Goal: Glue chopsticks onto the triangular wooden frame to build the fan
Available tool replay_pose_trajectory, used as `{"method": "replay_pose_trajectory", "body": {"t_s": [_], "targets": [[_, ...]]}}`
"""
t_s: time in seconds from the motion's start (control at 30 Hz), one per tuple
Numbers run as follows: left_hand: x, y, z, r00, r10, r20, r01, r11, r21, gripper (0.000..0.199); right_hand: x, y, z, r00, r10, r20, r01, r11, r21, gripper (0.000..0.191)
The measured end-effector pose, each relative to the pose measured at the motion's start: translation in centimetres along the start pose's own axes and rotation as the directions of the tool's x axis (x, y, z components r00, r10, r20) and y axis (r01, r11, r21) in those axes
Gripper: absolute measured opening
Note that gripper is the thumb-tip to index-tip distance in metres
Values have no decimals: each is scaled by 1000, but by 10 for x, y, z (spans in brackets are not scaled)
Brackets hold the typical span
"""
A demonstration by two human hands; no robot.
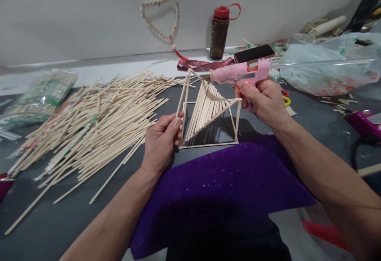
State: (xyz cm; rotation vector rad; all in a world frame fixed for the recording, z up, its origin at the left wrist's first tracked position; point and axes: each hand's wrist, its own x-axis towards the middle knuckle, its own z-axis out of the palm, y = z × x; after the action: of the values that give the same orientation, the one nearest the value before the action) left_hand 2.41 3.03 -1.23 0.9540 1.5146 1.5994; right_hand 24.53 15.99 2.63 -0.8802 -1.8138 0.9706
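Observation:
My left hand [163, 138] pinches the left upright of a small wooden stick frame [208, 110] that stands on the grey table. Slanted sticks lie side by side across the frame in a twisted row. In my right hand [263, 100] is a pink glue gun [241, 73], its small light glowing orange. The gun's nozzle points left, close to the frame's upper back corner; whether it touches the wood I cannot tell. A clear glue stick juts out of the gun's rear, to the right.
Loose wooden sticks [113, 122] cover the table's left side, beside a plastic packet [44, 94]. Behind stand a dark bottle [219, 35], a phone [254, 53] and a red lanyard [205, 64]. A plastic bag [324, 70] lies right. Purple cloth [217, 185] hangs at the front edge.

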Motion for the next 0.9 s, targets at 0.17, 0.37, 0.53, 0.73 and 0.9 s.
{"method": "replay_pose_trajectory", "body": {"t_s": [0.17, 0.37, 0.53, 0.73, 0.9], "targets": [[0, 0, 0, 1000, 1, -7, -1, 1000, 9, 24, 0, -1, 1, 1000, -9, 2, 9, 999, 32, 36], [0, -1, -1, 1000, 8, -3, -8, 1000, 7, 25, 1, 2, -4, 999, 24, 35, -24, 999, 24, 35], [1, 0, -1, 1000, 24, 0, -24, 1000, 3, 26, 5, -10, -11, 999, 53, -7, -50, 978, 203, 30], [4, -1, -3, 998, 59, -27, -58, 998, 19, 27, -6, -41, -35, 990, 61, -125, 1, 893, 450, 24], [8, -1, -1, 996, 68, -65, -68, 998, 2, 24, -50, -46, -64, 970, 244, -3, -221, 886, 408, 23]]}}
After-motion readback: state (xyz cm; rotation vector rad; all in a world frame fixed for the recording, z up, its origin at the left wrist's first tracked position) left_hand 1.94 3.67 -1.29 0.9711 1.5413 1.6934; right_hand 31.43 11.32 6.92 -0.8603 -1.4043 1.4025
